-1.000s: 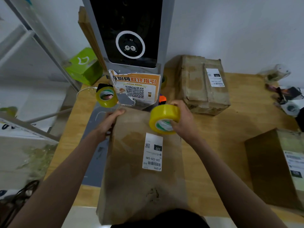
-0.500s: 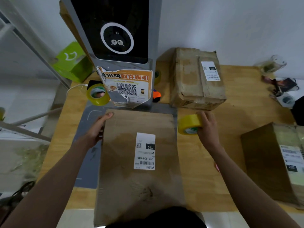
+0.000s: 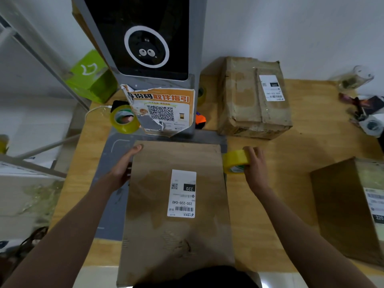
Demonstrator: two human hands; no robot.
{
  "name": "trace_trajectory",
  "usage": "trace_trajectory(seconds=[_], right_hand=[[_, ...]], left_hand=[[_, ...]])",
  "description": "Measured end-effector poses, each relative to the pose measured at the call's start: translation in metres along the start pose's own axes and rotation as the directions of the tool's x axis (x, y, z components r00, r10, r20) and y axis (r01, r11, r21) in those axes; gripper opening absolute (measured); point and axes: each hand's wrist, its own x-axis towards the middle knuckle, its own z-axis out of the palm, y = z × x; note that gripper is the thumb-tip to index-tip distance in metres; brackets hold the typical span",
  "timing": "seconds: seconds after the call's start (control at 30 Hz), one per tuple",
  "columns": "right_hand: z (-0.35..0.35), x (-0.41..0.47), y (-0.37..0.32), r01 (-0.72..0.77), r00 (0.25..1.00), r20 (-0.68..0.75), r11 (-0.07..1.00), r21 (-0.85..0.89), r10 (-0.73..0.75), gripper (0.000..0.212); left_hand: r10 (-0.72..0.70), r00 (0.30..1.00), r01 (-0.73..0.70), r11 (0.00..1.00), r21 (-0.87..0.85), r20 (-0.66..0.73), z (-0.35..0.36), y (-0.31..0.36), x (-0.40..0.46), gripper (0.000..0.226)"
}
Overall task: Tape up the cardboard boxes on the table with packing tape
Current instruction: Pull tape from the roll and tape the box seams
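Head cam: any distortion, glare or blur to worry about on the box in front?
Head view: wide-angle bending at the edges, shelf rail bowed; front box label sharp and readable; no strong glare on the tape roll; right hand slightly soft.

A tall grey kiosk with a black screen (image 3: 153, 38) stands at the rear of the wooden surface (image 3: 301, 154). A torn orange-and-white QR-code poster (image 3: 161, 111) is fixed to its front. A bright green carton (image 3: 91, 76) sits to its left, beyond a grey metal rack frame (image 3: 39, 50). A clear glass jar (image 3: 355, 80) lies at the far right.
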Motion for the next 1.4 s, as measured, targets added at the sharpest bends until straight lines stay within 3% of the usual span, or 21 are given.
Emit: trace_trajectory(seconds=[0.1, 0.17, 0.23, 0.3, 0.37, 0.43, 0.57, 0.7, 0.77, 0.87, 1.0, 1.07, 1.17, 1.3, 1.4], right_hand=[[0.006, 0.005, -0.004, -0.169, 0.983, -0.043, 0.969, 0.178, 0.18, 0.067], [0.01, 0.006, -0.006, -0.312, 0.935, -0.052, 0.881, 0.355, 0.352, 0.066], [0.014, 0.004, -0.01, -0.395, 0.886, -0.003, 0.76, 0.516, 0.463, 0.063], [0.015, 0.001, -0.013, -0.501, 0.806, 0.113, 0.567, 0.654, 0.581, 0.059], [0.021, 0.0, -0.012, -0.598, 0.717, 0.223, 0.418, 0.684, 0.66, 0.041], [0.029, -0.003, -0.008, -0.653, 0.654, 0.336, 0.281, 0.703, 0.678, 0.025], [0.041, -0.013, -0.007, -0.658, 0.554, 0.596, -0.132, 0.741, 0.582, 0.025], [0.051, -0.019, -0.01, -0.631, 0.521, 0.712, -0.348, 0.693, 0.471, 0.036], [0.054, -0.023, -0.023, -0.666, 0.521, 0.748, -0.352, 0.657, 0.411, 0.044], [0.064, -0.025, -0.036, -0.723, 0.557, 0.767, -0.269, 0.637, 0.318, 0.086], [0.051, -0.023, -0.053, -0.727, 0.566, 0.782, -0.29, 0.622, 0.26, 0.042], [0.045, -0.018, -0.049, -0.731, 0.563, 0.778, -0.273, 0.626, 0.277, 0.041], [0.024, -0.012, -0.049, -0.716, 0.59, 0.733, -0.202, 0.669, 0.338, 0.059], [-0.021, -0.009, -0.051, -0.616, 0.709, 0.581, -0.049, 0.786, 0.399, 0.024], [-0.053, -0.01, -0.06, -0.553, 0.769, 0.469, 0.082, 0.829, 0.434, 0.036]], left_hand=[[-0.017, 1.0, 0.018, 0.999, -0.033, 0.023, 0.005, -0.003, -0.008, 0.084], [0.0, 0.998, 0.003, 0.999, -0.051, 0.063, 0.014, -0.005, -0.017, 0.058], [0.014, 0.997, -0.009, 0.998, -0.069, 0.073, 0.015, -0.011, -0.017, 0.042], [0.049, 0.996, -0.042, 0.994, -0.099, 0.07, 0.017, -0.014, -0.019, 0.04], [0.067, 0.996, -0.059, 0.99, -0.128, 0.062, 0.015, -0.019, -0.018, 0.038], [0.059, 0.997, -0.052, 0.989, -0.135, 0.05, 0.016, -0.021, -0.019, 0.034], [0.053, 0.996, -0.043, 0.991, -0.128, 0.07, 0.013, -0.023, -0.02, 0.037], [0.064, 0.995, -0.053, 0.99, -0.132, 0.079, 0.006, -0.025, -0.024, 0.041], [0.073, 0.994, -0.062, 0.989, -0.134, 0.08, 0.006, -0.024, -0.027, 0.04], [0.1, 0.993, -0.091, 0.987, -0.131, 0.069, 0.007, -0.02, -0.031, 0.04], [0.119, 0.992, -0.11, 0.979, -0.17, 0.044, 0.005, -0.018, -0.036, 0.047], [0.126, 0.991, -0.115, 0.973, -0.198, 0.044, 0.011, -0.016, -0.038, 0.049], [0.122, 0.992, -0.113, 0.974, -0.199, 0.033, 0.029, -0.01, -0.038, 0.042], [0.08, 0.997, -0.081, 0.992, -0.099, -0.016, 0.055, 0.001, -0.027, 0.044], [0.069, 0.997, -0.07, 0.997, -0.02, -0.041, 0.063, -0.003, -0.005, 0.052]])
